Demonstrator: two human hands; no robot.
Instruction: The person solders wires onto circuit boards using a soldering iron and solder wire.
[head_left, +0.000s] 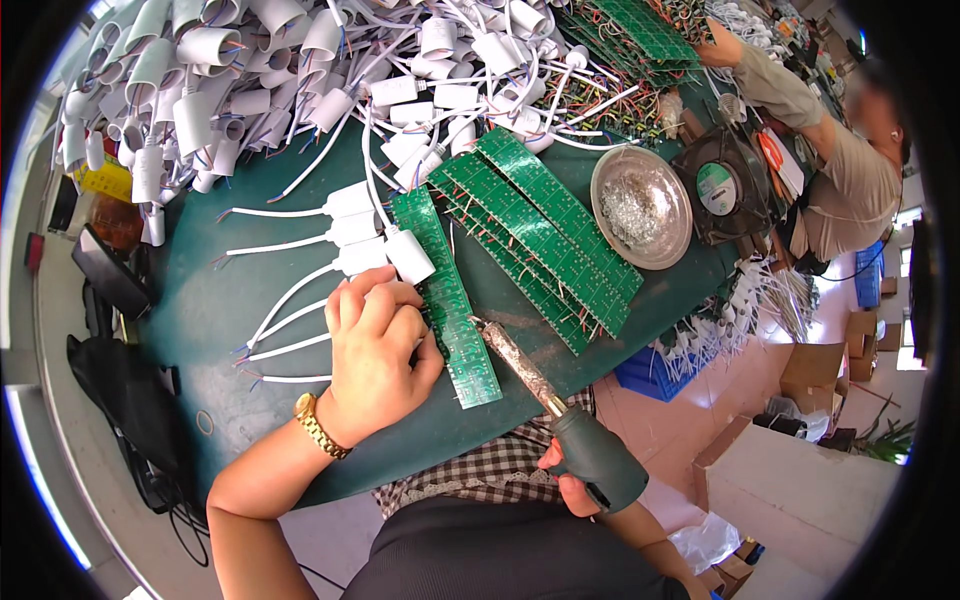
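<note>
My left hand (pixel 375 345), a gold watch on its wrist, is closed with curled fingers over the left edge of a long green circuit board (pixel 445 300). What its fingertips pinch is hidden. A white plastic housing (pixel 410 257) rests across the board just above those fingers. More white housings (pixel 350 200) with cables lie in a row to the left, partly under the hand. My right hand (pixel 570 485) grips the dark handle of a soldering iron (pixel 520 365), its tip at the board's right edge.
Several stacked green circuit boards (pixel 540 235) lie to the right, beside a metal bowl (pixel 642 207) of clear bits and a black fan (pixel 720 185). White housings (pixel 210 90) are heaped at the back. Another person's arm (pixel 780 85) reaches in at far right. A blue crate (pixel 655 372) stands below the table edge.
</note>
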